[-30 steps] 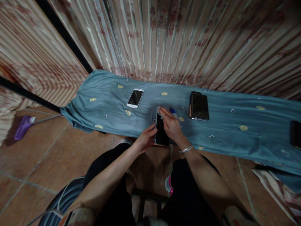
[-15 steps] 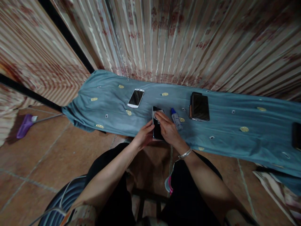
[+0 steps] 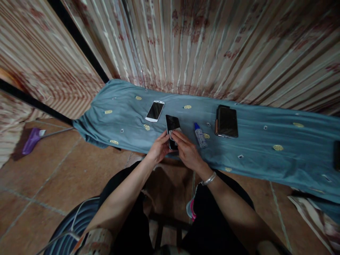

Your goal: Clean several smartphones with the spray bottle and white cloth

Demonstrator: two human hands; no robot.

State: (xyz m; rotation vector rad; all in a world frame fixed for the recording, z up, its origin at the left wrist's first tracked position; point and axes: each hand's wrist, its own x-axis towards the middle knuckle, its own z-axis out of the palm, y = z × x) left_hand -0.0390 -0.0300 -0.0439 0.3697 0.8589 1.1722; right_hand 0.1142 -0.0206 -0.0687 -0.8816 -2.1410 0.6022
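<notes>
Currently the left hand (image 3: 158, 148) clasped the near end of a dark-screened phone (image 3: 172, 127) from its left edge, fingers closed on it. The right hand (image 3: 186, 150) pressed a small pale wipe or tab (image 3: 170, 133) against the glass with pinched fingertips; which of the two it was could not be told. The phone hung tilted over the near edge of the blue patterned cloth (image 3: 265, 152).

Progress, judged: wiping of this screen appeared under way; glare on the far half, so cleanliness could not be rated. Two other phones lay untouched: a white one (image 3: 154, 111) to the left and a larger dark one in a case (image 3: 226, 121) to the right.

Containers: one small blue-capped bottle (image 3: 199, 135) lay just right of the hands, cap on; contents not visible.
</notes>
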